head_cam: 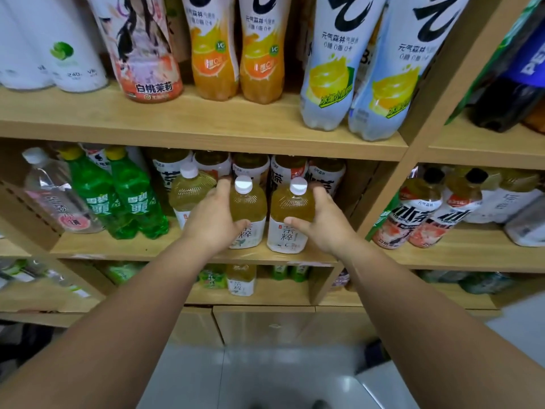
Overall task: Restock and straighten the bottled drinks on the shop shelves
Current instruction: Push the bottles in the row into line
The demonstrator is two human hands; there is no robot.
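Note:
Two amber tea bottles with white caps stand side by side at the front of the middle shelf. My left hand grips the left tea bottle, fingers behind it and thumb across its front. My right hand grips the right tea bottle the same way. A third tea bottle of the same kind stands just left of my left hand. Behind them is a row of white-labelled tea bottles.
Green soda bottles and a tilted clear bottle fill the shelf's left part. Orange bottles and pale blue bottles stand on the upper shelf. A wooden upright borders the bay on the right, with more bottles beyond it.

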